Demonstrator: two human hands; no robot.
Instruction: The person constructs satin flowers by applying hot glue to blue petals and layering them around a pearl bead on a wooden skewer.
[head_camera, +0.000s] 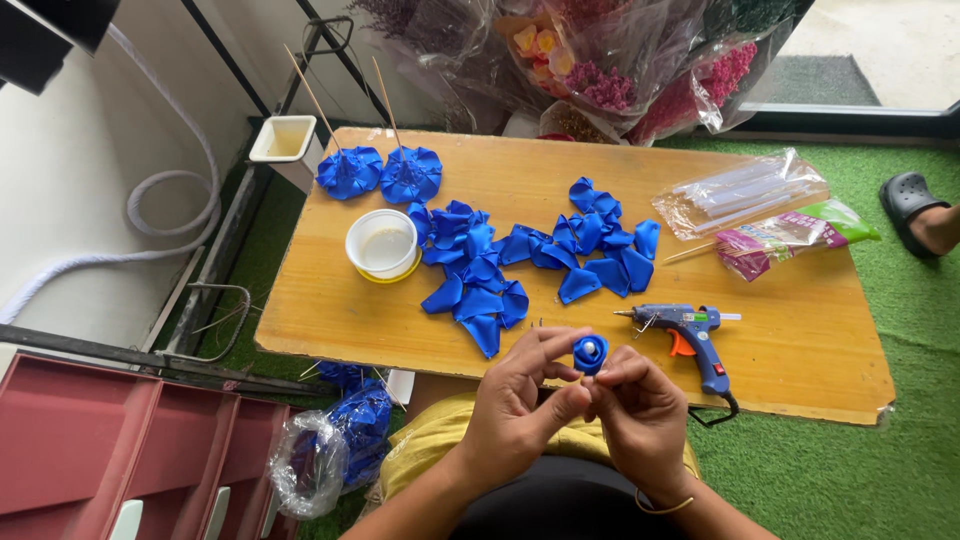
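Hands, left (515, 405) and right (640, 410), pinch a blue bud (589, 352) low in frame, glue gun (690, 335) and petals (520, 260) on the bench (330, 310) within reach.

Wooden table (800, 370), low, sitting on green artificial turf (900, 470).

- Two finished blue ribbon flowers (380, 174) on thin sticks, lying side by side near the table's far left corner.
- White round cup (381, 243) with a yellow base, standing near the left edge.
- Loose blue ribbon petals (530, 260), lying scattered across the middle.
- Blue glue gun (690, 332) with orange trigger, lying near the front edge, right of centre, cord trailing off the front edge.
- Clear bag of glue sticks (745, 193), lying at the far right corner; a green and purple packet (795, 238) just beside it.
- Wrapped bouquets (610, 60), leaning beyond the far edge.
- Sandalled foot (920, 210), resting on the turf to the right.
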